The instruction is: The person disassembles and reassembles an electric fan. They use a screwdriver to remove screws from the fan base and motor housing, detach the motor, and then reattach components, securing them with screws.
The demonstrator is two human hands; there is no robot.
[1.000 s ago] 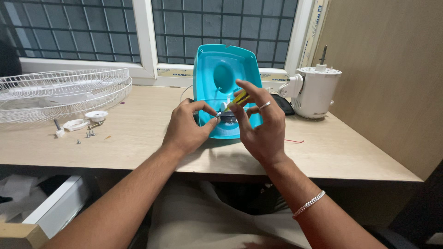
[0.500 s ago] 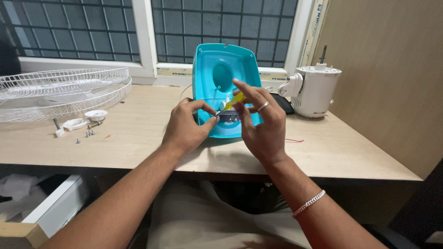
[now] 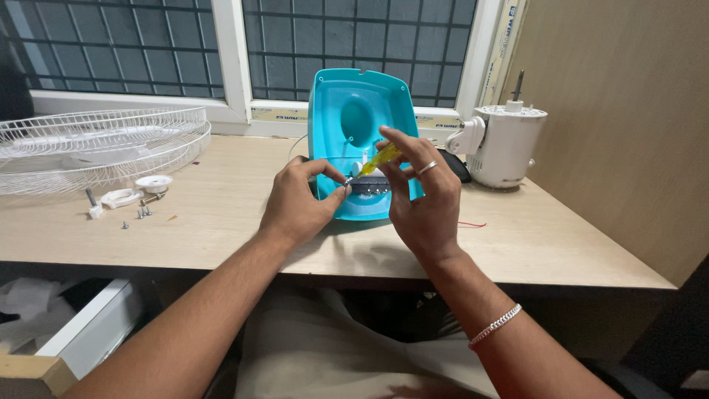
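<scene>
A turquoise plastic fan base housing (image 3: 359, 111) stands tilted on the wooden desk (image 3: 221, 222), its hollow underside facing me. My right hand (image 3: 421, 199) is shut on a yellow-handled screwdriver (image 3: 379, 159) whose tip points down-left into the housing's lower part. My left hand (image 3: 299, 203) pinches a small metal part at the screwdriver tip, next to a grey strip inside the housing. The screwdriver's tip is hidden by my fingers.
A white wire fan guard (image 3: 96, 144) lies at the left. Small white plastic parts (image 3: 136, 191) and loose screws (image 3: 140, 214) sit beside it. A white fan motor (image 3: 506, 144) stands at the right by the wood wall. A barred window runs behind the desk.
Both hands stay at the housing's lower part. The screwdriver handle has shifted slightly, and my right fingers have stretched out more.
</scene>
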